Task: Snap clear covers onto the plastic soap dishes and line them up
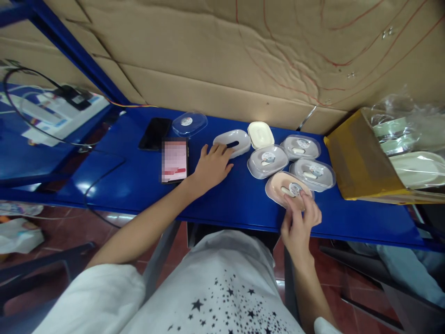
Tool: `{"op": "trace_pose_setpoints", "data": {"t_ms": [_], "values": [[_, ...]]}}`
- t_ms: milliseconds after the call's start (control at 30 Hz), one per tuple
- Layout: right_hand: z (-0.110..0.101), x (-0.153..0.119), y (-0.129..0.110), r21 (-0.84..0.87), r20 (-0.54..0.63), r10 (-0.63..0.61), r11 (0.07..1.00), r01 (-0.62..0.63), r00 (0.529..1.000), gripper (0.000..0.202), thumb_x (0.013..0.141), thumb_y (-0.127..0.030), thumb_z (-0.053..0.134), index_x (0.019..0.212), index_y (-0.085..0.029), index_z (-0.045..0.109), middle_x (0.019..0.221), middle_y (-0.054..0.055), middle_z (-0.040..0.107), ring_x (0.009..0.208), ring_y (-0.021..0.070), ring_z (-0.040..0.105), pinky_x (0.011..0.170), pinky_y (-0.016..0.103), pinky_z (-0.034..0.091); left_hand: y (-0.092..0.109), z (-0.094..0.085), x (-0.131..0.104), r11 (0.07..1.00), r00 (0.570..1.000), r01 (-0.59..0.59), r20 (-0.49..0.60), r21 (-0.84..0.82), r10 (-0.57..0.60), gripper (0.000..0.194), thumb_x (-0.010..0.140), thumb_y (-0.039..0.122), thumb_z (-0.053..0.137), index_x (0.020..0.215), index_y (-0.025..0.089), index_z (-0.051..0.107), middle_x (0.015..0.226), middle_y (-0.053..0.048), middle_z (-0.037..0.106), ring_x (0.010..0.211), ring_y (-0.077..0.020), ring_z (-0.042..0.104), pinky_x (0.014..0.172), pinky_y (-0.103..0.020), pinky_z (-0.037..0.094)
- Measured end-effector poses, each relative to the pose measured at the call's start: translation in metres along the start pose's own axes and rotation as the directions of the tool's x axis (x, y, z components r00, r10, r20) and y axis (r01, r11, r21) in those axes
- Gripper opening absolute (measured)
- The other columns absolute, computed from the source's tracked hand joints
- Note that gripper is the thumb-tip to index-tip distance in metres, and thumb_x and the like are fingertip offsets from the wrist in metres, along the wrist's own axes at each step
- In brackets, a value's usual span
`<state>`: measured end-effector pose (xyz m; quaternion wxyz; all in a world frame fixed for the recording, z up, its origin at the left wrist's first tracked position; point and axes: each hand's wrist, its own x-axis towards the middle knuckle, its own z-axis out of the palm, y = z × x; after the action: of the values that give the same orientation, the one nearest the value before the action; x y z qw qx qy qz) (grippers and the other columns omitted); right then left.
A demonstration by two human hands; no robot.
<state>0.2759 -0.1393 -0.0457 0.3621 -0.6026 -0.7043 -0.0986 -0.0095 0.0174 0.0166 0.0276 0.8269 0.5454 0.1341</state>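
My left hand (214, 164) lies palm down with its fingers spread at the near left edge of a white oval container (239, 136), which has a dark slot in its middle. On the right, the curled fingers of my right hand (301, 215) press on the lid and near edge of a pink oval container (276, 183). That container has a clear lid, a round sticker and a small pale handle-like piece. Just behind it sit several similar white lidded containers (255, 162). A cream rounded-square dish (260, 134) stands between these and the slotted container.
A clear lid (198, 123) with a round sticker, a black phone (155, 133) and a lit phone (174, 160) lie to the left. At the right stands a cardboard box (365, 169) of bagged containers. Cardboard (208, 60) backs the blue table (222, 199). A black cable (104, 174) hangs at left.
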Motion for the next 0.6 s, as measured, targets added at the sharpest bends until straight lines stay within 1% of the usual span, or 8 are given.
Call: {"op": "trace_pose_setpoints", "data": {"t_ms": [167, 233, 300, 367, 400, 467, 533, 600], "values": [[0.001, -0.003, -0.002, 0.017, -0.086, -0.038, 0.999, 0.04, 0.996, 0.055, 0.1, -0.019, 0.065, 0.152, -0.034, 0.063, 0.165, 0.013, 0.052, 0.148, 0.0425, 0.053, 0.12, 0.068, 0.042, -0.004, -0.011, -0.043, 0.999, 0.997, -0.052, 0.055, -0.016, 0.053, 0.025, 0.1, 0.018, 0.057, 0.122, 0.021, 0.069, 0.128, -0.016, 0.07, 0.127, -0.0385, 0.067, 0.107, -0.059, 0.056], [0.001, -0.005, -0.004, 0.029, -0.073, -0.051, 0.998, 0.053, 0.996, 0.052, 0.1, -0.022, 0.065, 0.151, -0.034, 0.065, 0.165, 0.012, 0.053, 0.147, 0.0419, 0.054, 0.12, 0.067, 0.042, -0.008, -0.018, -0.056, 0.996, 0.994, -0.081, 0.071, -0.035, 0.083, 0.026, 0.099, 0.019, 0.057, 0.122, 0.022, 0.068, 0.131, -0.015, 0.069, 0.127, -0.0381, 0.067, 0.11, -0.061, 0.055], [0.003, -0.006, -0.007, 0.027, -0.055, -0.054, 0.998, 0.056, 0.997, 0.049, 0.101, -0.023, 0.065, 0.149, -0.034, 0.066, 0.163, 0.011, 0.055, 0.146, 0.041, 0.056, 0.121, 0.066, 0.043, -0.013, -0.027, -0.054, 0.987, 0.984, -0.151, 0.086, -0.057, 0.156, 0.031, 0.098, 0.019, 0.055, 0.127, 0.022, 0.066, 0.142, -0.016, 0.066, 0.136, -0.0391, 0.063, 0.121, -0.071, 0.043], [0.005, -0.006, -0.009, 0.012, -0.05, -0.048, 0.999, 0.048, 0.998, 0.047, 0.101, -0.024, 0.066, 0.147, -0.033, 0.066, 0.162, 0.012, 0.056, 0.146, 0.0405, 0.056, 0.121, 0.066, 0.043, -0.015, -0.033, -0.032, 0.957, 0.955, -0.265, 0.101, -0.122, 0.277, 0.042, 0.098, 0.014, 0.049, 0.137, 0.021, 0.062, 0.153, -0.016, 0.061, 0.145, -0.0369, 0.057, 0.129, -0.072, 0.032], [0.005, -0.006, -0.009, 0.004, -0.053, -0.044, 0.999, 0.044, 0.998, 0.046, 0.101, -0.024, 0.066, 0.147, -0.032, 0.066, 0.161, 0.012, 0.057, 0.145, 0.0404, 0.056, 0.12, 0.066, 0.044, -0.015, -0.035, -0.013, 0.933, 0.935, -0.32, 0.104, -0.166, 0.339, 0.048, 0.097, 0.01, 0.045, 0.141, 0.021, 0.06, 0.156, -0.015, 0.06, 0.147, -0.0336, 0.056, 0.13, -0.068, 0.034], [0.006, -0.005, -0.01, -0.008, -0.063, -0.04, 0.999, 0.039, 0.997, 0.044, 0.102, -0.024, 0.066, 0.145, -0.031, 0.067, 0.16, 0.013, 0.057, 0.145, 0.0403, 0.057, 0.119, 0.066, 0.045, -0.012, -0.034, 0.035, 0.902, 0.91, -0.389, 0.073, -0.186, 0.407, 0.06, 0.091, 0.001, 0.042, 0.145, 0.02, 0.059, 0.156, -0.013, 0.062, 0.148, -0.0285, 0.056, 0.125, -0.053, 0.043], [0.005, -0.005, -0.01, -0.018, -0.079, -0.043, 0.999, 0.041, 0.996, 0.042, 0.102, -0.023, 0.067, 0.143, -0.031, 0.068, 0.159, 0.014, 0.058, 0.145, 0.0405, 0.057, 0.118, 0.066, 0.046, -0.009, -0.026, 0.089, 0.891, 0.891, -0.43, 0.09, -0.147, 0.445, 0.071, 0.085, -0.003, 0.044, 0.149, 0.02, 0.06, 0.158, -0.011, 0.061, 0.149, -0.0276, 0.054, 0.124, -0.049, 0.043], [0.002, -0.005, -0.011, -0.012, -0.091, -0.048, 0.999, 0.047, 0.995, 0.042, 0.101, -0.021, 0.068, 0.143, -0.03, 0.068, 0.158, 0.015, 0.059, 0.145, 0.0406, 0.057, 0.119, 0.068, 0.047, -0.009, -0.016, 0.134, 0.895, 0.868, -0.433, 0.219, -0.102, 0.445, 0.073, 0.081, -0.001, 0.051, 0.151, 0.017, 0.061, 0.161, -0.014, 0.059, 0.15, -0.0287, 0.053, 0.123, -0.047, 0.043]]}}
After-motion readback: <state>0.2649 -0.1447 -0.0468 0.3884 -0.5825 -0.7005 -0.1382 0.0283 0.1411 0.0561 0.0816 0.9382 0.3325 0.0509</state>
